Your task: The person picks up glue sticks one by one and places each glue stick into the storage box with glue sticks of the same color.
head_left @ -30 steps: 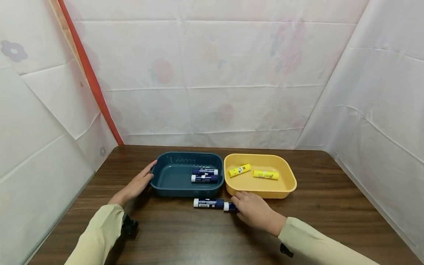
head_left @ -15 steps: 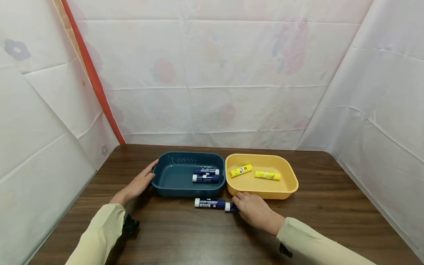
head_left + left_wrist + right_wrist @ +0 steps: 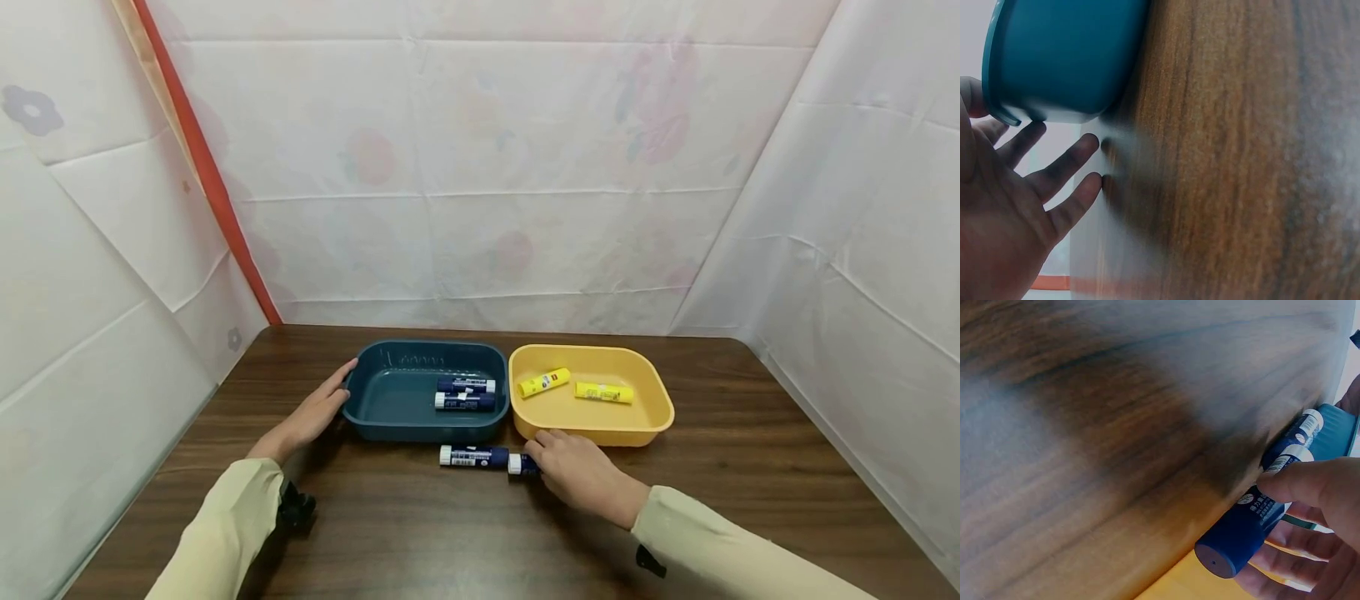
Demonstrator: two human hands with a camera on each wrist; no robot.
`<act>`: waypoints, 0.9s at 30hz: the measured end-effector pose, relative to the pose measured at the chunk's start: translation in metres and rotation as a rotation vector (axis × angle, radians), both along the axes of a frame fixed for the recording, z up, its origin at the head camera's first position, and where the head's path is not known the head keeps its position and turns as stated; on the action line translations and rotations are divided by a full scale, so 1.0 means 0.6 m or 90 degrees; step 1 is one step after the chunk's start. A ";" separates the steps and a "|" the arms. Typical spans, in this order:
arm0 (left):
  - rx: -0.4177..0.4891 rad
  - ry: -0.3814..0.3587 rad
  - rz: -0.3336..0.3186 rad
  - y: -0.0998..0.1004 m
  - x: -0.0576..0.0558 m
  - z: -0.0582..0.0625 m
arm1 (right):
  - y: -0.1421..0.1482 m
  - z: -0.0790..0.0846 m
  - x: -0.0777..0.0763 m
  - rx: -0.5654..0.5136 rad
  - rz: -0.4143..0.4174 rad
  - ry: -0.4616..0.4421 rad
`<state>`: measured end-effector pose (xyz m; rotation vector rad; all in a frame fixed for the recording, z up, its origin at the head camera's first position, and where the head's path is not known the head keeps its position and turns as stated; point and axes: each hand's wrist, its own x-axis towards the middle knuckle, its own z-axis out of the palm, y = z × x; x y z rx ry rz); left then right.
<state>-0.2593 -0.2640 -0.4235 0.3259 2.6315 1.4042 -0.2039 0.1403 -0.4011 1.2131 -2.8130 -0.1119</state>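
Note:
My left hand (image 3: 309, 419) rests with outstretched fingers at the left end of a dark teal bin (image 3: 397, 432); in the left wrist view its fingers (image 3: 1063, 167) are spread and touch the bin's rim. Two navy glue sticks with white caps lie in that bin, the nearer one (image 3: 472, 402) below the other. In front of the bins my right hand (image 3: 581, 473) pinches a navy glue stick (image 3: 1229, 534) between thumb and fingers. Its cap end sits close to another navy glue stick (image 3: 480, 456) on the table; in the head view my hand hides much of it.
A yellow bin (image 3: 600, 436) stands right beside the teal one and holds two yellow glue sticks, one tilted (image 3: 544, 382) and one nearly level (image 3: 603, 392). The brown wooden table (image 3: 450, 533) is bordered by white patterned sheets (image 3: 480, 167) behind and at both sides.
Both hands, the bins and the glue sticks keep their places. Only the head view has shifted slightly.

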 end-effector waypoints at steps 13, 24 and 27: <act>-0.006 -0.015 0.011 -0.001 -0.002 -0.004 | -0.007 0.049 0.000 -0.009 0.021 0.039; -0.004 -0.014 0.004 0.000 -0.001 0.002 | -0.041 0.093 -0.017 -0.039 0.039 0.083; -0.003 -0.014 0.002 0.000 -0.001 0.002 | -0.052 0.101 -0.023 -0.040 0.031 0.076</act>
